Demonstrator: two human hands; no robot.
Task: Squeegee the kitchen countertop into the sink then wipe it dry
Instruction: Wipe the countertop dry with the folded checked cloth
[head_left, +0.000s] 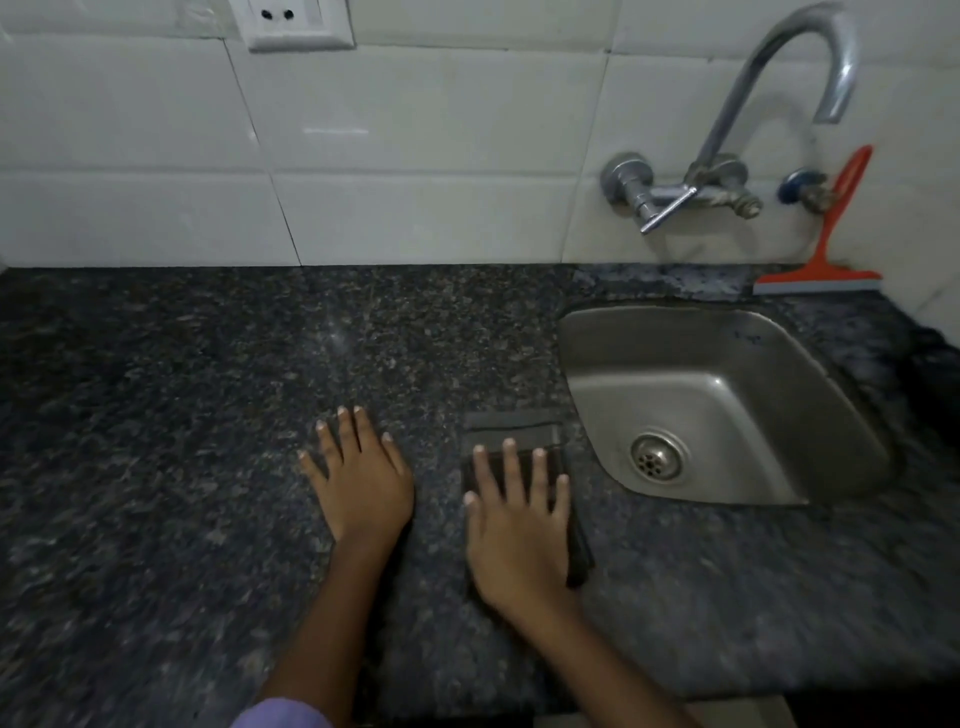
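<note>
A dark speckled granite countertop (208, 374) fills the view. A folded dark grey cloth (514, 428) lies on it just left of the steel sink (737, 338). My right hand (519, 525) presses flat on the cloth with its fingers spread. My left hand (361, 478) rests flat on the bare counter beside it, fingers apart, holding nothing. An orange squeegee (826, 249) leans upright against the tiled wall behind the sink, away from both hands.
A curved metal tap (769, 88) with a lever valve is mounted on the white tiled wall above the sink. A wall socket (291, 23) sits at the top left. The sink has a round drain (657, 457). The counter's front edge runs near the bottom right.
</note>
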